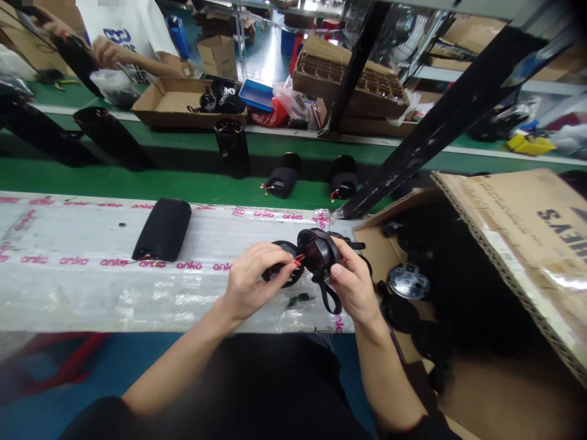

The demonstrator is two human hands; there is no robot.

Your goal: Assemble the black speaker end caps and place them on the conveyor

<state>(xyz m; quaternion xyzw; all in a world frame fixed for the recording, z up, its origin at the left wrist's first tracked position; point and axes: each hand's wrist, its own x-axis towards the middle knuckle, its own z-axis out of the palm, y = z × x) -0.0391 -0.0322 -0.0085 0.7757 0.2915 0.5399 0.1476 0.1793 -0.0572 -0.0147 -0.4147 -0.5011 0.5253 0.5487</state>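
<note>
My right hand (355, 282) is closed round a round black part (316, 250) from which a black strap loop (331, 298) hangs. A short red wire (299, 260) comes out of that part, and my left hand (259, 275) pinches its end between thumb and fingers. Another round black part (287, 278) lies on the wrapped table just behind my left fingertips, partly hidden by them. Further left on the table, a black fabric-covered cylinder (164, 229) rests on its side, thin wires showing at its near end.
An open cardboard box (518, 214) of black parts stands at the right. Beyond the table, a green belt (192, 177) carries several black cylinders. A slanted black post (426, 134) rises at the right. Across the belt are a person (132, 43), a cardboard tray (169, 101) and a blue tray (259, 95).
</note>
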